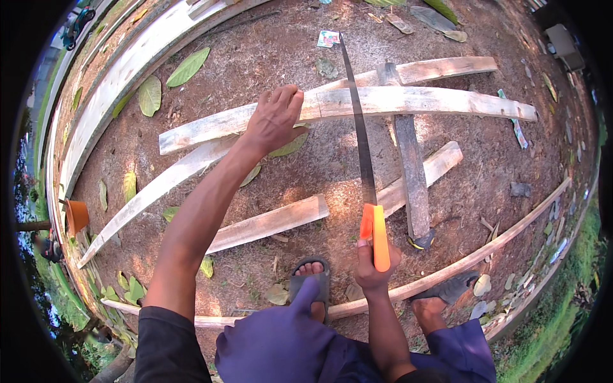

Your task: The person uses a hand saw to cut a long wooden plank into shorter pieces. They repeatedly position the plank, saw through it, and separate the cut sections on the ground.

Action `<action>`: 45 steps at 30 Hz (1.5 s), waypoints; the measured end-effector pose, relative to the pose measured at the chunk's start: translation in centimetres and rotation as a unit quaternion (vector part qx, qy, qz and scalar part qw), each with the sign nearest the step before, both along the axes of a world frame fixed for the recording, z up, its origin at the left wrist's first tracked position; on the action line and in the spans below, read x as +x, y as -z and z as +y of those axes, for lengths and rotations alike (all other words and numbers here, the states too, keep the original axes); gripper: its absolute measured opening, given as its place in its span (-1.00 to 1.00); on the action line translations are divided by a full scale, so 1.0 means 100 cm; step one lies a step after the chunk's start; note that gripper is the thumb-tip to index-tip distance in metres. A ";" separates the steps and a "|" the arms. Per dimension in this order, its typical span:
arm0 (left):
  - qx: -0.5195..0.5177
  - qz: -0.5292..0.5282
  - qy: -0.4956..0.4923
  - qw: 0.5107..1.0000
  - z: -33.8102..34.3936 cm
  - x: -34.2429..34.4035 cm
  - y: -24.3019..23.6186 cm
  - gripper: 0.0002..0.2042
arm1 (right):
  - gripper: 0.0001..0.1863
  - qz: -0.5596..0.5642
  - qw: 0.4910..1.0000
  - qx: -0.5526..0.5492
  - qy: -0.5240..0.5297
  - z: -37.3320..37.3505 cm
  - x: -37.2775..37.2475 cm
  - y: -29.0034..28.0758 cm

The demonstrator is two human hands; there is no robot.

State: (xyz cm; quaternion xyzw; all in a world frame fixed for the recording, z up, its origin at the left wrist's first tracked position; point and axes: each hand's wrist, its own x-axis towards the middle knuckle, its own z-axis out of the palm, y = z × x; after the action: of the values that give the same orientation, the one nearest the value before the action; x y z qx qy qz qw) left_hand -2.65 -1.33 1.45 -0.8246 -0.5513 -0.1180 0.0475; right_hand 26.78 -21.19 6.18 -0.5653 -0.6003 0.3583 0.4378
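A long pale wooden plank (456, 101) lies crosswise over other boards, including a darker short board (411, 179) pointing toward me. My left hand (274, 118) grips the plank left of centre, fingers curled over its far edge. My right hand (377, 262) is closed on the orange handle of a hand saw (357, 127). The long dark blade points away from me across the plank, to the right of my left hand; whether its teeth touch the wood, I cannot tell.
Loose boards (268, 223) and leaves (188, 67) lie on dirt. A long thin strip (498, 239) curves near my sandaled feet. Stacked boards (121, 70) run along the left. An orange pot (76, 217) sits at far left, a scooter (76, 29) beyond, a grey object (562, 48) at far right.
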 end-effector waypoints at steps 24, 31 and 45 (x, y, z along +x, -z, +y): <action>-0.228 0.022 -0.078 0.970 0.033 0.007 -0.032 -0.47 | -0.89 0.054 0.995 -0.077 -0.039 0.008 -0.006 -0.018; -0.212 0.002 -0.085 0.974 0.033 0.009 -0.031 -0.48 | -0.89 0.039 0.992 -0.117 -0.038 -0.001 -0.008 -0.036; -0.249 -0.013 -0.074 0.966 0.040 0.014 -0.023 -0.56 | -0.83 0.075 0.990 -0.120 -0.017 0.140 -0.083 -0.005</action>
State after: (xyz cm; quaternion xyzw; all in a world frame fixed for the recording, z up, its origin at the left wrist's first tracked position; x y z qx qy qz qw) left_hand -1.29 2.63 3.77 -0.7654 -0.6236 0.0163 -0.1578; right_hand 18.46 -7.20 6.71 -0.5753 -0.5279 0.4765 0.4041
